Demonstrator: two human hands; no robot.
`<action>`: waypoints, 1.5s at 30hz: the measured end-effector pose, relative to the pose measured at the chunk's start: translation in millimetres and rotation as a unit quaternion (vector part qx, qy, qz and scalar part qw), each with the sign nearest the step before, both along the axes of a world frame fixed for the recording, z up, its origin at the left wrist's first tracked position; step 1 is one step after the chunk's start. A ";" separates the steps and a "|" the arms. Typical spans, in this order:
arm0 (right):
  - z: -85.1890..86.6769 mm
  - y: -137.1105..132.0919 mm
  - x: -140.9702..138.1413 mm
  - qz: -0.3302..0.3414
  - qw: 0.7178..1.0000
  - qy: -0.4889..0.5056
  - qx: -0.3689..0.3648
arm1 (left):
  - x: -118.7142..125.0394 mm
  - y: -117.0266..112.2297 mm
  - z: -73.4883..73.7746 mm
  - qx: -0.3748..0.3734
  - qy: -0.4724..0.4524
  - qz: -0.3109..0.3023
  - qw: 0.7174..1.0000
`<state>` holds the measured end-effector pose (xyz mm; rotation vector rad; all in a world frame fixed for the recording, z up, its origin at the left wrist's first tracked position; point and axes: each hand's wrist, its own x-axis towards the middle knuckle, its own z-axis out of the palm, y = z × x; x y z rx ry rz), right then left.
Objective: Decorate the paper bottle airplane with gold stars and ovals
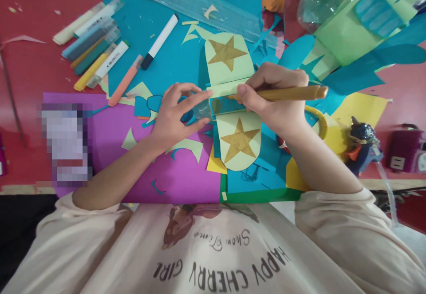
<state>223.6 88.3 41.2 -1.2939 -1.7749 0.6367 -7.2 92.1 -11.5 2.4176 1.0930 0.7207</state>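
My right hand [278, 94] grips a mustard-coloured marker [289, 93]. Its tip points left, at the blue middle band [229, 105] of a pale green paper cutout [229, 78]. A brown-gold star [228, 54] is on the cutout's upper part and another star [240, 141] on its rounded lower part. Beside the band's left end, my left hand [176, 114] has its fingers spread, with index finger and thumb tips at the cutout's edge. Something clear and shiny [201, 109] shows between that thumb and index finger; I cannot tell what it is.
Several markers [96, 45] lie at upper left, near a black-capped white marker [161, 38]. A blurred-out phone-like object [65, 145] lies on purple paper [109, 152]. To the right are a yellow tape ring [321, 123], a glue gun [364, 145] and a clear plastic container [328, 1]. Paper scraps are scattered around.
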 end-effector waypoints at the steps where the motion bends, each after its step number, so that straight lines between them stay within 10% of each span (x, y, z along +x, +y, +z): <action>1: -0.4 0.0 0.0 0.002 1.000 0.001 0.002 | 0.1 -0.1 0.1 0.002 -0.003 -0.002 1.000; 45: 5.4 1.0 6.0 0.085 0.995 -0.003 -0.044 | -1.3 1.2 -1.3 0.025 -0.014 -0.015 0.999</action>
